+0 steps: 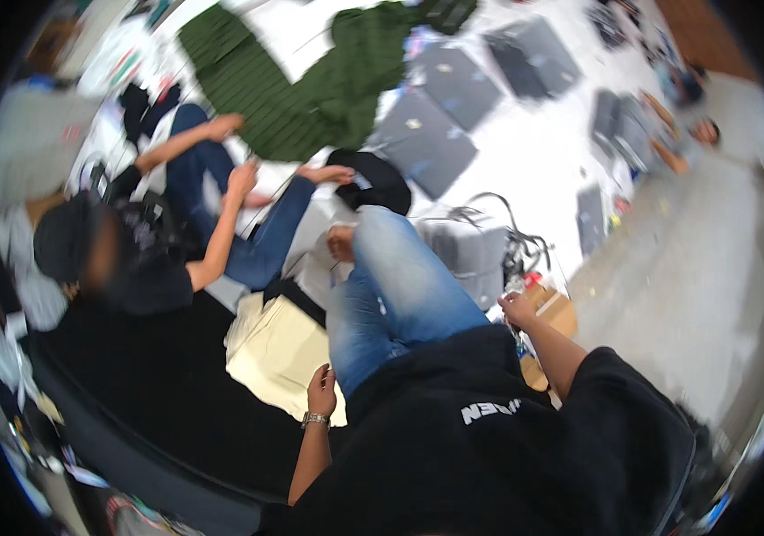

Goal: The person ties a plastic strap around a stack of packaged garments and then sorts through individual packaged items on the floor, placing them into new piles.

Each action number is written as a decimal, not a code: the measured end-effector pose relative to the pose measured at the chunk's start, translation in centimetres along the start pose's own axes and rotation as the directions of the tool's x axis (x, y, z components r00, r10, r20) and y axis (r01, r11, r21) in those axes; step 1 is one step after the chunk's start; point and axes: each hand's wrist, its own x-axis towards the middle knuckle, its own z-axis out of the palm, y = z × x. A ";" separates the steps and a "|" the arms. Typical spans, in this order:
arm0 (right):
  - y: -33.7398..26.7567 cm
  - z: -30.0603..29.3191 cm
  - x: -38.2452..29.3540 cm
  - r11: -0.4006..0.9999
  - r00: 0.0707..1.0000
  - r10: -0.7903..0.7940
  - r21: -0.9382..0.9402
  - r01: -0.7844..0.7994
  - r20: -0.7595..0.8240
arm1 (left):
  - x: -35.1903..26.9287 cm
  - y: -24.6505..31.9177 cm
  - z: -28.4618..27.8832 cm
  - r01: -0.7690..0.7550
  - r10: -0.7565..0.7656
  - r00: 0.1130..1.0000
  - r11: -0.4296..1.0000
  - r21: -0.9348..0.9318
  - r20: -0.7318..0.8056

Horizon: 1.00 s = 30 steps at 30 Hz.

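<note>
My left hand, with a metal-banded watch at the wrist, hovers over or rests on a piece of cream fabric beside my thigh. Its fingers are partly curled, and whether something small sits between them is too blurred to tell. On the other side of my jeans, my right hand is raised near a brown cardboard piece. The fingertips there are bent towards each other; no held thing can be made out. A grey folded piece and dark cords lie past my knee.
A person in a black cap sits at the left with both hands raised. Dark green ribbed fabric, grey panels and a black round item lie on the white floor covering. Another person handles a grey piece farther right.
</note>
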 end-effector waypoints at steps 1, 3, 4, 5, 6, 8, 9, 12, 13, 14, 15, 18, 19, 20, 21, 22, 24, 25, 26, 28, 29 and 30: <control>1.0 -1.5 -1.6 0.998 0.994 -0.037 -0.053 0.032 -0.100 | 0.3 -0.5 0.4 -0.123 0.123 0.992 0.992 0.000 -0.023; 4.5 -2.9 -3.8 0.978 0.990 0.115 0.184 -0.098 -0.083 | 0.9 0.7 0.3 -0.146 0.142 0.988 0.987 0.068 0.054; 5.5 -2.8 -4.4 0.959 0.988 0.140 0.256 -0.119 -0.064 | 0.1 3.5 -0.2 -0.203 0.198 0.979 0.971 0.127 0.049; 6.5 -3.3 -5.0 0.940 0.987 0.156 0.313 -0.134 -0.045 | -0.4 4.9 -0.1 -0.220 0.216 0.975 0.969 0.113 0.046; 5.7 -3.7 -4.7 0.939 0.994 0.106 0.332 -0.089 -0.033 | -0.5 6.6 -0.8 -0.235 0.237 0.972 0.961 0.146 0.008; 5.0 -3.7 -4.3 0.953 1.000 -0.027 0.301 0.028 -0.009 | -0.6 7.9 -1.3 -0.256 0.274 0.957 0.952 0.166 -0.099; 5.1 -3.6 -3.2 0.954 0.996 -0.092 0.285 0.088 0.001 | 0.1 8.9 -1.1 -0.278 0.295 0.949 0.949 0.148 -0.111; 6.0 -4.5 -0.5 0.926 0.989 -0.143 0.357 0.124 0.027 | 2.7 14.2 -0.4 -0.335 0.361 0.914 0.929 0.160 -0.183; 6.0 -5.9 0.9 0.923 0.987 -0.156 0.362 0.128 0.047 | 2.8 14.8 0.4 -0.344 0.394 0.888 0.911 0.229 -0.235; 5.8 -7.3 1.8 0.923 0.984 -0.161 0.363 0.125 0.070 | 2.4 15.5 1.1 -0.315 0.371 0.890 0.921 0.230 -0.265; 5.4 -8.8 3.1 0.925 0.982 -0.170 0.358 0.128 0.088 | 2.0 16.5 1.6 -0.294 0.354 0.890 0.927 0.233 -0.287; 5.3 -15.2 7.6 0.932 0.974 -0.198 0.328 0.152 0.111 | 0.5 20.2 5.2 -0.297 0.398 0.837 0.907 0.298 -0.376; 6.3 -17.6 9.5 0.933 0.972 -0.205 0.324 0.158 0.118 | -0.5 22.9 7.1 -0.289 0.403 0.817 0.905 0.311 -0.413; 7.2 -20.4 11.7 0.932 0.970 -0.211 0.323 0.164 0.119 | -0.3 24.0 9.3 -0.282 0.409 0.786 0.904 0.320 -0.464; 8.3 -22.8 14.7 0.929 0.966 -0.225 0.328 0.174 0.125 | 0.0 24.6 11.9 -0.268 0.412 0.747 0.905 0.330 -0.522; 10.3 -25.9 17.8 0.928 0.965 -0.231 0.326 0.180 0.123 | 0.1 25.7 15.0 -0.292 0.362 0.743 0.932 0.214 -0.563; 14.2 -32.0 25.2 0.923 0.960 -0.261 0.315 0.218 0.101 | 0.3 27.6 21.4 -0.276 0.298 0.729 0.952 0.134 -0.616; 16.3 -34.7 29.3 0.921 0.954 -0.289 0.296 0.255 0.079 | -0.5 27.9 23.9 -0.180 0.241 0.735 0.970 0.160 -0.634; 17.8 -39.5 34.0 0.917 0.943 -0.330 0.250 0.310 0.042 | -0.9 26.1 28.5 -0.140 0.185 0.733 0.983 0.120 -0.655; 19.2 -49.9 43.2 0.882 0.937 -0.308 0.321 0.346 -0.163 | -1.8 27.7 34.8 -0.112 0.075 0.680 0.994 -0.002 -0.729; 17.4 -52.7 45.3 0.729 0.960 -0.144 0.629 0.268 -0.242 | -3.7 28.9 37.2 -0.088 0.011 0.641 0.994 -0.059 -0.768; 15.8 -56.0 46.4 0.651 0.966 -0.172 0.714 0.258 -0.193 | -5.7 31.0 39.1 -0.018 -0.049 0.614 0.997 -0.076 -0.788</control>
